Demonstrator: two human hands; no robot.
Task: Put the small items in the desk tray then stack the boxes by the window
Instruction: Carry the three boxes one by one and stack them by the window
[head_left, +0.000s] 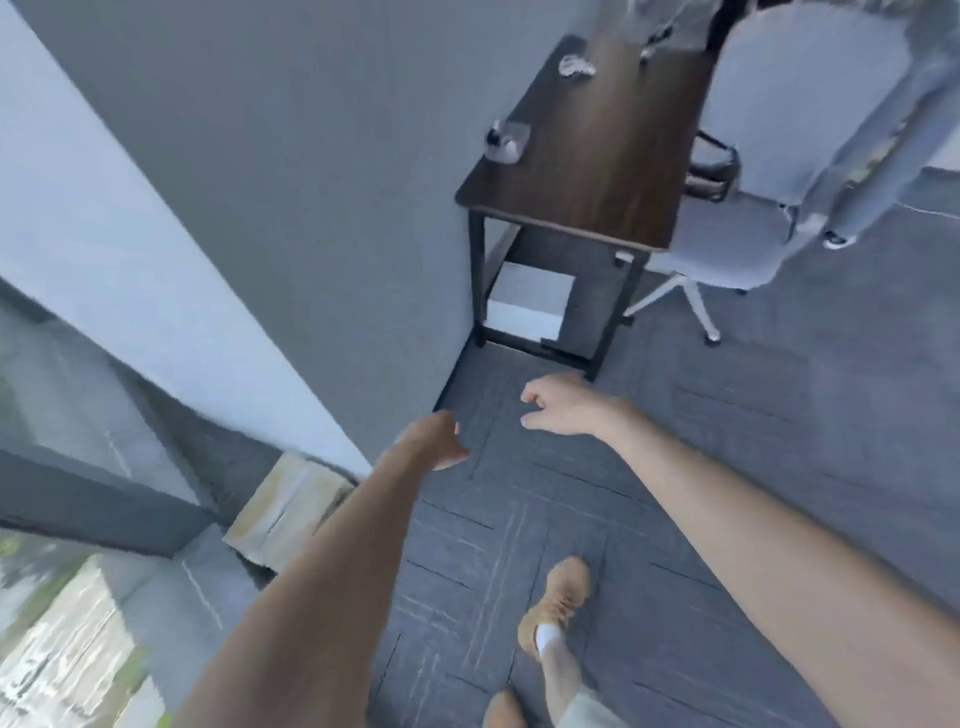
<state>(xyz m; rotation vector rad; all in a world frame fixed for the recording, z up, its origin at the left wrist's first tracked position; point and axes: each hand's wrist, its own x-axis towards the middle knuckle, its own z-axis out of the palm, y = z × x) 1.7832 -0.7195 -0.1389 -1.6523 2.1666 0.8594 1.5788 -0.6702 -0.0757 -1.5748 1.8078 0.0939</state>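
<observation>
Both hands reach over open carpet, left hand (439, 441) and right hand (563, 405) empty with fingers loose. White box (527, 301) sits under the far surface (597, 156); cardboard box (285, 512) lies near-left beside the window (62, 639).

desk (602, 156): dark brown woodgrain, black frame
box (527, 301): white
carton (283, 512): tan
carpet (753, 441): dark grey, striped
shoe (558, 603): tan
</observation>
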